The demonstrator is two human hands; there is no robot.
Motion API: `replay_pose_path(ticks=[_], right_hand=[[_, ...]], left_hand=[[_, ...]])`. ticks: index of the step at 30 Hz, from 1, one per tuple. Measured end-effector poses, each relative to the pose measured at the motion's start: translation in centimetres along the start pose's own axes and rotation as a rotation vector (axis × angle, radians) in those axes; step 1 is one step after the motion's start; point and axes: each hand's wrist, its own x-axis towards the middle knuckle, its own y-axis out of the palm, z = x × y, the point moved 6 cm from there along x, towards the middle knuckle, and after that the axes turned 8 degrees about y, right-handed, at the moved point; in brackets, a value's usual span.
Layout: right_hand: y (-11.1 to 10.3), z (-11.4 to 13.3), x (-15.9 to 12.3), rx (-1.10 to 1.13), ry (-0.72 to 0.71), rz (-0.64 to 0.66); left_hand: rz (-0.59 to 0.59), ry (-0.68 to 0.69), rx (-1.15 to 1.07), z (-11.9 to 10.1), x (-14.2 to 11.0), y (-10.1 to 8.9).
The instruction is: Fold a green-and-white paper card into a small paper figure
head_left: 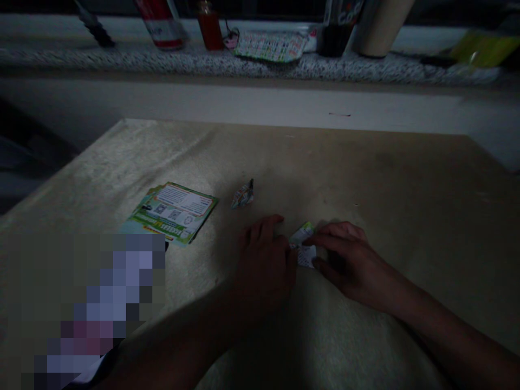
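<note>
A small piece of folded printed paper, white with a green tip, lies on the table between my hands. My left hand is curled over its left edge, pressing it down; the thumb side meets the paper and the other fingers bend onto the table. From the right, my right hand grips the paper between thumb and index finger, with the remaining fingers bent behind. Part of the paper is hidden under the fingers. Beyond my left hand stands a small folded paper figure with a colourful print and a dark tip.
A stack of green and white printed leaflets lies left on the table. A blurred-out patch covers the lower left. Behind the table, a speckled stone sill bears a red can, a small red bottle and a dark bottle.
</note>
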Motion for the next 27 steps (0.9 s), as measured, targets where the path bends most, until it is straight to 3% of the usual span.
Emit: replay_pose_path(ticks=[15, 27], right_hand=[[0.21, 1.03, -0.34, -0.169, -0.100, 0.065], [0.24, 0.76, -0.21, -0.131, -0.082, 0.095]], left_hand=[[-0.011, 0.011, 0.005, -0.09, -0.03, -0.12], [-0.010, 0.024, 0.008, -0.22, -0.29, -0.12]])
